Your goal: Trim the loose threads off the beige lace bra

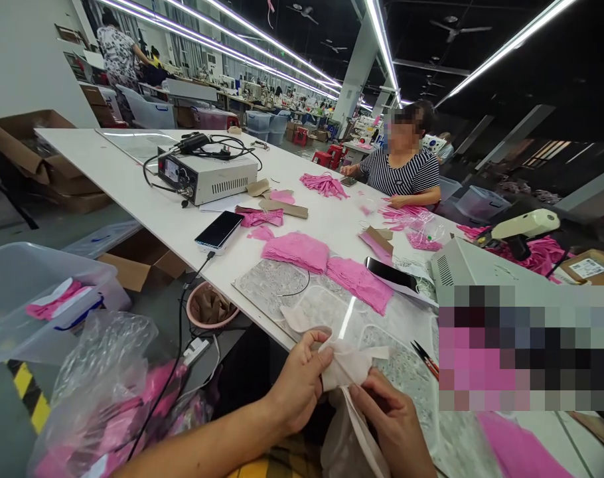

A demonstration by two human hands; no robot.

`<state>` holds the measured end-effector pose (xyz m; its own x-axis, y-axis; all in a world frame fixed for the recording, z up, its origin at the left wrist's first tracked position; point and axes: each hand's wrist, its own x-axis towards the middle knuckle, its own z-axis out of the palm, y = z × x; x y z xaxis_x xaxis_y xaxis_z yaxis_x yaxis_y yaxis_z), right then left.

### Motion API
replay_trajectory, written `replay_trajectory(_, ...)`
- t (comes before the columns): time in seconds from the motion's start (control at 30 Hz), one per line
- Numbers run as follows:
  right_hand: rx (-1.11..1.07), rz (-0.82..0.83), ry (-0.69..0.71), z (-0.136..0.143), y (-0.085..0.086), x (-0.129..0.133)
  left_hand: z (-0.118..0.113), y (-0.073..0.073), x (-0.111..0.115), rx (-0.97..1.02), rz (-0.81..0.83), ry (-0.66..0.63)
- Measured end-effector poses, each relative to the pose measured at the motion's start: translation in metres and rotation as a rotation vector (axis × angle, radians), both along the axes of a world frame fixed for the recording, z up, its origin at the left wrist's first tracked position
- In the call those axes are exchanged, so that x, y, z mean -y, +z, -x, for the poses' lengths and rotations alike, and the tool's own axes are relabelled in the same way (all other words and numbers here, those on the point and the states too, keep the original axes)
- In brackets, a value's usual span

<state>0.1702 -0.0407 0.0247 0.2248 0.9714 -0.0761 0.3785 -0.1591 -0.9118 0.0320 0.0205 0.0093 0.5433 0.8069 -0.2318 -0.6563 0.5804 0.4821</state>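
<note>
A pale cream cloth (349, 362) hangs between my two hands at the near edge of the table. My left hand (299, 378) pinches its left side between thumb and fingers. Lower on the right, my right hand (394, 418) has its fingers closed on the same cloth near a folded strip; part of the cloth drops below toward my lap. Just beyond my hands a clear patterned mat (406, 352) lies on the table, with two stacks of pink cloth (295, 251) (359, 282) at its far edge. Tweezers (425, 358) lie right of my right hand.
A phone (218, 229) with a cable and a grey control box (217, 178) stand at the left. Another phone (391, 273) lies right of the pink stacks. Across the table sits a person (401, 172) in stripes. Below left are a plastic bin (13, 285) and a pink basket (190, 309).
</note>
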Motion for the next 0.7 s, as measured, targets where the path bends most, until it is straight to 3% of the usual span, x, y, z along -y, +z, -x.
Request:
replay_trajectory(0.3, -0.101, 0.058, 0.050, -0.018, 0.004, 0.008, 0.001, 0.002, -0.007, 0.011, -0.015, 0.001)
replay_trajectory(0.5, 0.144, 0.017, 0.223, -0.018, 0.003, 0.014, 0.006, 0.002, -0.013, -0.113, -0.190, 0.071)
replay_trajectory(0.6, 0.192, -0.019, 0.155, -0.004, -0.005, -0.004, 0.009, 0.008, -0.013, -0.400, -0.540, 0.181)
replay_trajectory(0.7, 0.121, -0.076, -0.027, 0.000, -0.010, -0.016, 0.004, 0.031, -0.009, -0.535, -1.319, 0.227)
